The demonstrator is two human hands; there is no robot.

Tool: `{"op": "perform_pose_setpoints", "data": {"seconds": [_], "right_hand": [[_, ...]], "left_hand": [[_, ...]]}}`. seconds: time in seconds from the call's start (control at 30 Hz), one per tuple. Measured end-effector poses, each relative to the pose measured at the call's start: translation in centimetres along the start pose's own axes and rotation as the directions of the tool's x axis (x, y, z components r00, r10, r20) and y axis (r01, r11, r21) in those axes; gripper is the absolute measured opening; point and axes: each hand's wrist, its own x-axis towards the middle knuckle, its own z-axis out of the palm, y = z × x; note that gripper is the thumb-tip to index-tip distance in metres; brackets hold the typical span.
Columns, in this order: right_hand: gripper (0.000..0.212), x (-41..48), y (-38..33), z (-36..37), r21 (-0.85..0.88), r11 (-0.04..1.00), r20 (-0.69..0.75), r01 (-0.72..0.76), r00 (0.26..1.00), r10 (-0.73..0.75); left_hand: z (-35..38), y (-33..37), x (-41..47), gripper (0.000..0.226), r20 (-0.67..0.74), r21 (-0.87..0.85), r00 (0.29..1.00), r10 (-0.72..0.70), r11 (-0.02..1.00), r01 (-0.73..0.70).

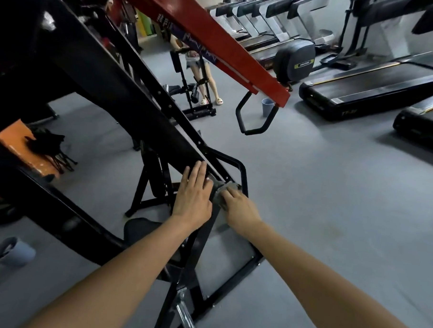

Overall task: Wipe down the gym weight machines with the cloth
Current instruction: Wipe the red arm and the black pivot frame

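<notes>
The left hand lies flat on the lower end of the weight machine's slanted black beam, its fingers straight and released, holding nothing. Just beside it, the right hand presses a grey cloth against the frame where the beam meets a black tube loop; its fingers are curled over the cloth and grasp it. The two hands are close together, nearly touching.

A red arm of the machine runs overhead, with a black padded handle hanging from its end. Below the forearms sits a dark seat pad.

On the grey floor a blue bin stands upright beyond the handle, and a second pale blue container lies tipped at the lower left. Treadmills line the right side. Another person stands at a machine in the background.
</notes>
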Motion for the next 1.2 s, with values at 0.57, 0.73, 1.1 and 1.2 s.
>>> {"op": "perform_pose_setpoints", "data": {"seconds": [0.57, 0.73, 1.1, 1.2], "right_hand": [[0.056, 2.1, 3.4, -1.0, 0.054, 0.996, 0.103, 0.065, 0.992, -0.07], [0.056, -2.6, 6.2, 0.4, 0.137, 0.99, 0.117, -0.017, 0.993, 0.001], [0.057, -1.2, 5.9, 0.2, 0.035, 0.996, 0.014, 0.079, 0.997, -0.079], [0.057, 2.1, 4.6, 1.3, 0.04, 0.993, 0.059, 0.113, 0.992, -0.116]], "left_hand": [[2.1, 3.9, 0.1, 0.078, 0.269, -0.05, 0.962, -0.045, 0.997, 0.061], [2.1, 5.1, -0.6, 0.078, 0.275, -0.062, 0.957, -0.094, 0.991, 0.116], [1.9, 5.5, 0.2, 0.082, 0.321, -0.099, 0.943, -0.086, 0.987, 0.123], [2.0, 5.1, -0.1, 0.084, 0.346, -0.123, 0.935, -0.074, 0.985, 0.123]]}}
